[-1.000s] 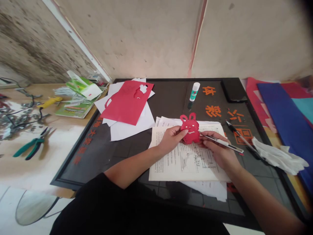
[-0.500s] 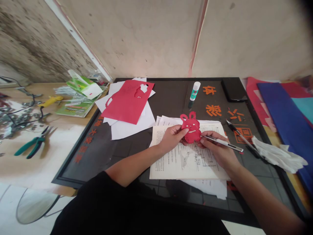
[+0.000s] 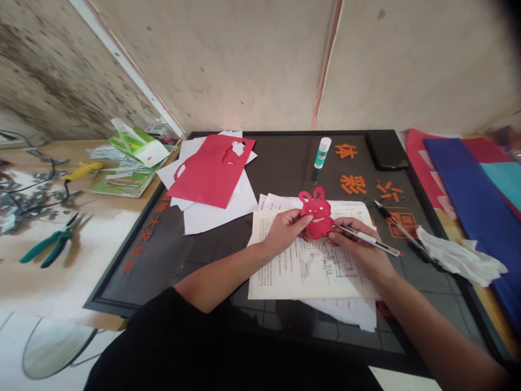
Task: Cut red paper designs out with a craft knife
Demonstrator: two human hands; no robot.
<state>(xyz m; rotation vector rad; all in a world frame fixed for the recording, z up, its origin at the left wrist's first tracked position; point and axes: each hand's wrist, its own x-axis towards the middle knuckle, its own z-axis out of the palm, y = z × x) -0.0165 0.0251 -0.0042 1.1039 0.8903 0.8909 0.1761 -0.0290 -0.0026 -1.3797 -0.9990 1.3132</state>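
Between my hands is a red paper rabbit cutout (image 3: 319,220) with openings at the ears, eyes and mouth. My left hand (image 3: 287,231) pinches its left edge, thumb on the front. My right hand (image 3: 364,244) touches the lower right edge with its fingertips. Lying across that same hand is a slim craft knife (image 3: 366,237), held between thumb and fingers, its tip hidden near the cutout. Beneath both hands lies an open printed book (image 3: 268,277), with loose white sheets (image 3: 350,310) sticking out under it.
A glue stick (image 3: 322,153) stands behind the book. Red paper (image 3: 203,174) with cut-out holes lies on white sheets at left. To the right are a pen (image 3: 401,225), white gloves (image 3: 462,255) and a black phone (image 3: 385,151). Pliers (image 3: 55,241) rest far left.
The whole view has shifted slightly. My hands keep the rabbit cutout and the knife in nearly the same place over the book.
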